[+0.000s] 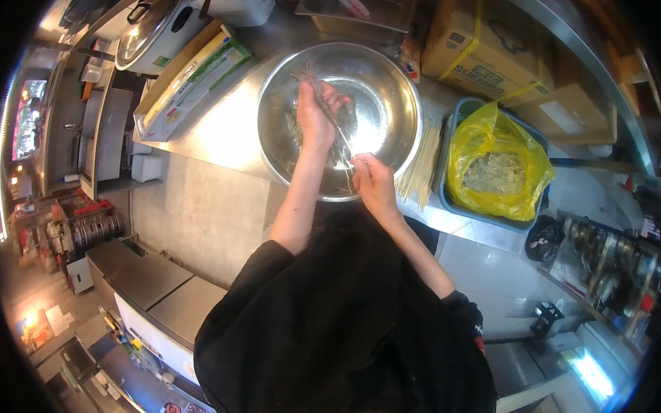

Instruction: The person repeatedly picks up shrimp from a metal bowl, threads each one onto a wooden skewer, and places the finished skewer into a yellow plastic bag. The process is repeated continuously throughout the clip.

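Note:
My left hand [317, 111] is closed around a grey raw shrimp [306, 75], its whiskered head sticking out past my thumb, over a large stainless steel bowl [393, 88]. Between the fingertips of my right hand [373, 180] is a thin bamboo skewer [345, 143], slanting up and left to the shrimp. How deep the skewer goes into the body is hidden by my left hand. More greyish shrimp appear to lie in the bowl under my hands, partly covered. Right of the bowl, a bundle of loose bamboo skewers [419, 166] rests on the steel counter.
A blue-grey bin [446, 163] lined with a yellow plastic bag [532, 173] holds translucent pale pieces. Cardboard boxes [489, 55] stand behind it. Left are a long open carton [196, 82] and a lidded pot [151, 33]. A steel pan [359, 22] sits beyond the bowl.

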Action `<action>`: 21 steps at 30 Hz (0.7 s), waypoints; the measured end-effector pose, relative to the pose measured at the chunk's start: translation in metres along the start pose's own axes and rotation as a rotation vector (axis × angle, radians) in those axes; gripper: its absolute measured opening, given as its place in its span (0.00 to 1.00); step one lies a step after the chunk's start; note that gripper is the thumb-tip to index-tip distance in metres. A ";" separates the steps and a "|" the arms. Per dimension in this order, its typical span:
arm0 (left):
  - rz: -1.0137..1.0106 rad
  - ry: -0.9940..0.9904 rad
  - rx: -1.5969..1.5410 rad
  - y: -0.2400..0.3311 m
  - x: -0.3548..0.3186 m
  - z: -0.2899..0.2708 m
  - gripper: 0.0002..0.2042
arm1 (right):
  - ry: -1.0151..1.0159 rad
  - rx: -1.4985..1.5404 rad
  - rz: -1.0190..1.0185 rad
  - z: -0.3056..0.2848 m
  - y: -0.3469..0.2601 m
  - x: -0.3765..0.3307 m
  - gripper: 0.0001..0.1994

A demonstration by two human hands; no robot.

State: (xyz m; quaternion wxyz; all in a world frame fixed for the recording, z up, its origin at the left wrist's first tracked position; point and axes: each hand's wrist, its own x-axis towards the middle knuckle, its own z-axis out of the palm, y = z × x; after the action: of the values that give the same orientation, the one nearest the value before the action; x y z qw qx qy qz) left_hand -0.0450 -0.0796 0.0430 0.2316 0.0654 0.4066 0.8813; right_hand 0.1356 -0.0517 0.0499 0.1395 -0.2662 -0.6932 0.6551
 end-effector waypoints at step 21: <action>-0.016 0.021 -0.014 -0.007 -0.013 -0.001 0.24 | -0.191 0.529 0.391 -0.013 -0.006 0.018 0.08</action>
State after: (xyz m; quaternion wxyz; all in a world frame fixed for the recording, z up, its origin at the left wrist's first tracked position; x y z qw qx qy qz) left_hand -0.0308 -0.0823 0.0380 0.2350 0.0510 0.4032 0.8829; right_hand 0.1268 -0.0311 0.0547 0.0098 -0.2863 -0.4449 0.8485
